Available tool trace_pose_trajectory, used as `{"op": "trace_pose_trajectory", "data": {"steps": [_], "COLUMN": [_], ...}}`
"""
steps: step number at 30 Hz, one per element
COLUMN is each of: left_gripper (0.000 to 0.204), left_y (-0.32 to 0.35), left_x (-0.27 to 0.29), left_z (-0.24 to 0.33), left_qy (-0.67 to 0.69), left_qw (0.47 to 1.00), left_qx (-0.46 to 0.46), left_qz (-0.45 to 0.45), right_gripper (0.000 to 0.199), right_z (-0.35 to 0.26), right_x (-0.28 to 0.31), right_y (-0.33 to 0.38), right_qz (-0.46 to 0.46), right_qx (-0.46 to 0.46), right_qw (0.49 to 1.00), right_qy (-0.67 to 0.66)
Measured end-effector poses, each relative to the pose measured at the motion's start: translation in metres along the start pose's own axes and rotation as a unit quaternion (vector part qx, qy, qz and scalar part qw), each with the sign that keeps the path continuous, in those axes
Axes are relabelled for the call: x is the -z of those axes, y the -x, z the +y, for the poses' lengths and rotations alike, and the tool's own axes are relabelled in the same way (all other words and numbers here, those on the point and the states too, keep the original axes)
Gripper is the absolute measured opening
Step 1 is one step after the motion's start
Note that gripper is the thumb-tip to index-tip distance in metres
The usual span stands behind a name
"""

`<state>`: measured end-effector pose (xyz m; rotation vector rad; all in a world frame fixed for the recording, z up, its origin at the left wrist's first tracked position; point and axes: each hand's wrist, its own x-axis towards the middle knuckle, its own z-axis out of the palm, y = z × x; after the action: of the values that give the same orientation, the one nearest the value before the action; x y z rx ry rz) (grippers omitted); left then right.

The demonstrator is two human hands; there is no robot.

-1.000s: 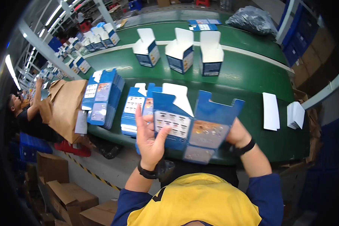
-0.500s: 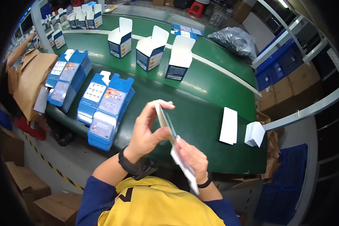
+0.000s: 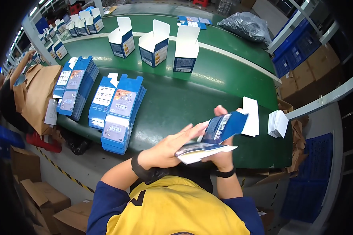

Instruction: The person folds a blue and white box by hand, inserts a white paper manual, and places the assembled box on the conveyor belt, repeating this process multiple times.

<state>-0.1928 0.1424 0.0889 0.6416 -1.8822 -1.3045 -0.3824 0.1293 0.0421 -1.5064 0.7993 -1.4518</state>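
A blue and white folding carton [image 3: 226,128] is between my hands above the near side of the green table, partly opened out, its flaps spread and tilted. My left hand [image 3: 170,147] grips its left side, fingers stretched along the panel. From behind and below, my right hand [image 3: 222,158] holds the right side; its fingertips show above the carton's top edge, and most of its palm is hidden. Left of my hands lies a stack of flat blue cartons [image 3: 115,113], with a second flat carton stack [image 3: 75,88] beyond it.
Three open-topped boxes [image 3: 185,51] stand in a row on the green conveyor [image 3: 211,76]. White card sheets [image 3: 252,117] and a fanned white stack [image 3: 277,124] lie at the right. A grey plastic bag [image 3: 245,28] rests at the back. Another person's arm [image 3: 21,68] shows far left, beside a brown paper bag [image 3: 39,98].
My hands have moved right with the carton. It was edge-on and nearly flat; now it is turned, with blue panels showing and flaps opened out. The view has shifted slightly.
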Motion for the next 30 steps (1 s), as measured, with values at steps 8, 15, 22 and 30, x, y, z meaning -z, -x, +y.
{"op": "trace_pose_trajectory", "data": {"steps": [8,15,22,30], "left_gripper": [0.098,0.073,0.065,0.042], "left_y": [0.015,0.012,0.017,0.013], "left_x": [0.006,0.006,-0.017,-0.004], "left_z": [-0.001,-0.017,-0.022,-0.001], "left_qy": [-0.198,-0.282,-0.169,-0.247], "left_qw": [0.969,0.918,0.957,0.940], "left_qx": [-0.066,-0.200,-0.169,-0.200], "left_qz": [0.130,0.195,0.163,0.124], "right_gripper": [0.136,0.106,0.074,0.076], "right_z": [-0.049,-0.051,-0.065,-0.039], "right_x": [0.005,0.011,-0.015,0.001], "right_y": [0.002,0.000,0.002,0.004], "right_qz": [-0.153,-0.176,-0.023,-0.122], "right_qx": [-0.074,0.035,-0.029,0.033], "right_qw": [0.984,0.983,0.996,0.965], "right_qy": [-0.049,-0.031,-0.084,-0.231]}}
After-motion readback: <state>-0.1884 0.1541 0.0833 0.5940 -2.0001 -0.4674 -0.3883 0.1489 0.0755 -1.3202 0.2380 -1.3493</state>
